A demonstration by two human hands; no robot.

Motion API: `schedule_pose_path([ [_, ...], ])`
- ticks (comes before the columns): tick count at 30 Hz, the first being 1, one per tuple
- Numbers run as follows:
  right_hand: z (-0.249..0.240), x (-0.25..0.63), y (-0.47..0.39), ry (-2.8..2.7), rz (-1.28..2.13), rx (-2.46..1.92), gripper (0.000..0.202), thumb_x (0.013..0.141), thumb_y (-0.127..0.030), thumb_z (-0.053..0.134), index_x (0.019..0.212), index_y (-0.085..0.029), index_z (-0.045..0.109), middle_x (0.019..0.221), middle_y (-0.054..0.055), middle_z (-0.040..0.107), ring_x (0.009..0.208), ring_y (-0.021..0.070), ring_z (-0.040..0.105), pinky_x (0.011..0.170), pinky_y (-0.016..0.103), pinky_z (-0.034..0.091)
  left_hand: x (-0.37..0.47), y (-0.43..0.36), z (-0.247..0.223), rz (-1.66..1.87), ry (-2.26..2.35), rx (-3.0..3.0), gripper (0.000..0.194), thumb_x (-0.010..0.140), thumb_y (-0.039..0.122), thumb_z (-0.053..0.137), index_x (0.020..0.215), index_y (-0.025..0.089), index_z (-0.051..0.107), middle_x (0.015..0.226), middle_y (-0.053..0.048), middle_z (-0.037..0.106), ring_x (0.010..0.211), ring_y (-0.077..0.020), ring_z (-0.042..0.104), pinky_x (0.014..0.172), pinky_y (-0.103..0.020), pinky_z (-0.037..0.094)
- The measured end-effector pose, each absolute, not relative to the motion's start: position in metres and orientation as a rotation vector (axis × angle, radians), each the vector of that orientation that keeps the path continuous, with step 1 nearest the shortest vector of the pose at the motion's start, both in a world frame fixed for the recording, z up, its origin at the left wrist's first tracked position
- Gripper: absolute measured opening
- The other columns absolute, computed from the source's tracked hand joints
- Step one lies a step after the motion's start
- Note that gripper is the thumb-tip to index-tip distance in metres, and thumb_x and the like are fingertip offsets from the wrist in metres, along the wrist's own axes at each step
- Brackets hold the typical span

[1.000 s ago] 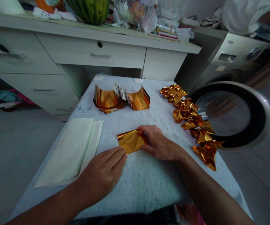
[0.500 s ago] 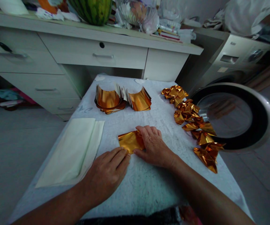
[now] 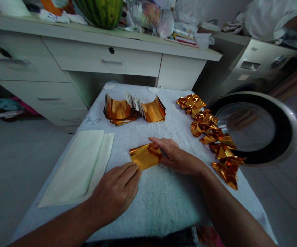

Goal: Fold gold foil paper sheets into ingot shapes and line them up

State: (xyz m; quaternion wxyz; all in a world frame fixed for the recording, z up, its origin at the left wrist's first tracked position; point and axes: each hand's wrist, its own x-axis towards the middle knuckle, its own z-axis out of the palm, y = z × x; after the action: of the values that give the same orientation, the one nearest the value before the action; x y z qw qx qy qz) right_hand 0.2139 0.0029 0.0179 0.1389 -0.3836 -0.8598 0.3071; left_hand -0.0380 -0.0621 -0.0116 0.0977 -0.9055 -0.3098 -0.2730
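A small sheet of gold foil paper lies in the middle of the cloth-covered table, its far edge curled over. My left hand is closed, with fingertips pressed on the near left corner. At the right end, my right hand grips the foil between thumb and fingers; its fingertips are partly hidden behind the thumb and palm. Two stacks of curved gold foil sheets, the left stack and the right stack, sit farther back. Folded gold foil pieces form a row along the right side.
White folded paper sheets lie on the table's left. A washing machine's open round door stands by the table's right edge. Behind is a white drawer cabinet with a watermelon and plastic bags on top.
My right hand has turned and shifted slightly right, its thumb moving off the near edge towards the foil's right end. My left hand stays at the near left corner.
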Motion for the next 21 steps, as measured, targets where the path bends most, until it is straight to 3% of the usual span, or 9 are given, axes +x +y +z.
schedule_pose_path([
  [13, 0.02, 0.223, 0.007, -2.521, 0.952, -0.976, 0.073, 0.092, -0.008, 0.049, 0.153, -0.036, 0.019, 0.133, 0.007, 0.049, 0.122, 0.0225, 0.045, 0.107, 0.049, 0.035, -0.038, -0.063, -0.007, -0.828, -0.907, -2.649, 0.022, 0.089, 0.008, 0.051, 0.096, 0.008, 0.071, 0.099, -0.014, 0.075, 0.091, -0.0253, 0.072, 0.075, -0.039, 0.063],
  [21, 0.02, 0.226, 0.006, -2.454, 1.014, -0.976, 0.087, 0.082, -0.002, 0.05, 0.154, -0.03, 0.01, 0.133, 0.008, 0.05, 0.125, 0.0239, 0.044, 0.109, 0.051, 0.032, -0.039, -0.061, -0.007, -0.815, -0.925, -2.673, 0.024, 0.09, 0.009, 0.049, 0.098, 0.009, 0.071, 0.101, -0.013, 0.074, 0.093, -0.0238, 0.07, 0.079, -0.038, 0.062],
])
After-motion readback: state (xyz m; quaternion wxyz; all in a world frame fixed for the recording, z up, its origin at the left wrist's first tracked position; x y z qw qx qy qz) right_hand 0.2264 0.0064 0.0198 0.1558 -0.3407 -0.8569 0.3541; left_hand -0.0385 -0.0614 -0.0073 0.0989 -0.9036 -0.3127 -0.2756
